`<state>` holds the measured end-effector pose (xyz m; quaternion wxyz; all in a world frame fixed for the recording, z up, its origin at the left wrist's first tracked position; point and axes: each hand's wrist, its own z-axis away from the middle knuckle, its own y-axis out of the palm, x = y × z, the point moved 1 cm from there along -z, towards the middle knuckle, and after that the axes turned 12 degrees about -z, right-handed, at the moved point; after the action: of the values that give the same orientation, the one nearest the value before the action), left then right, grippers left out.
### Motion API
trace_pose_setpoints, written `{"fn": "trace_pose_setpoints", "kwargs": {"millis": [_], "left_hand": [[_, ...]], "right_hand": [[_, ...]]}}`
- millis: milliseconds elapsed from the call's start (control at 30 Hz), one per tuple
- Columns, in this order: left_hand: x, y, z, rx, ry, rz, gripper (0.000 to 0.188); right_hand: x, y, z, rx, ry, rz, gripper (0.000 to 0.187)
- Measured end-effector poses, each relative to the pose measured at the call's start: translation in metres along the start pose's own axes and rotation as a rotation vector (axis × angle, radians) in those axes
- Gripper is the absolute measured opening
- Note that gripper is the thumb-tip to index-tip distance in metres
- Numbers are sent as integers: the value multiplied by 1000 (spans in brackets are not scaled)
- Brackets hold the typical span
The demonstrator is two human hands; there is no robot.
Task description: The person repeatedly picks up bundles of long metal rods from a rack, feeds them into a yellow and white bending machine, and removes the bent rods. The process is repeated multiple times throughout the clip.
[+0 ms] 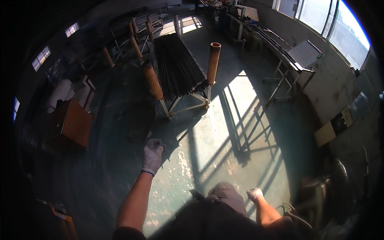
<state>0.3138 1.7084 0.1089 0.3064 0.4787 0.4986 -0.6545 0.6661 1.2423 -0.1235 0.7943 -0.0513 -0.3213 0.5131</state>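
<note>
My left hand (153,154) wears a pale knitted glove with a blue cuff edge. It hangs in the air over the floor with its fingers curled in, and nothing shows in it. Beside my right thigh, my right hand (254,194) is in a similar glove and closed like a fist, with nothing visible in it. Ahead of both hands, and out of their reach, a bundle of long dark rods (176,66) lies on a metal rack (188,107). Rusty upright tubes (214,63) stand at the rack's corners.
A brown wooden cabinet (70,125) stands at the left. Along the right wall runs a narrow metal stand (282,76) with a clipboard (305,54) at its end. Sunlight and window-frame shadows fall on the worn green floor (224,140). A hose (294,214) lies at the lower right.
</note>
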Motion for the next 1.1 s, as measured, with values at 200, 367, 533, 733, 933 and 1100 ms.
{"fn": "trace_pose_setpoints", "kwargs": {"millis": [200, 367, 533, 733, 933, 1100], "left_hand": [[-51, -23, -206, -74, 239, -266, 24], [-67, -18, -407, -229, 391, -577, 32], [-85, -18, -610, -280, 342, -895, 34], [-87, 8, -775, -276, -64, -1071, 40], [-90, 59, -816, -193, 38, -1514, 37], [-96, 73, -835, -195, 23, -1520, 28]], "right_hand": [[113, 60, -120, 46, 112, 208, 32], [309, 119, -260, -10, -231, 349, 56], [578, 187, -342, -9, -380, 374, 87], [868, 268, -407, -4, -712, -23, 116], [963, 339, -480, -280, -511, 413, 150], [954, 395, -531, -411, -482, 933, 104]]}}
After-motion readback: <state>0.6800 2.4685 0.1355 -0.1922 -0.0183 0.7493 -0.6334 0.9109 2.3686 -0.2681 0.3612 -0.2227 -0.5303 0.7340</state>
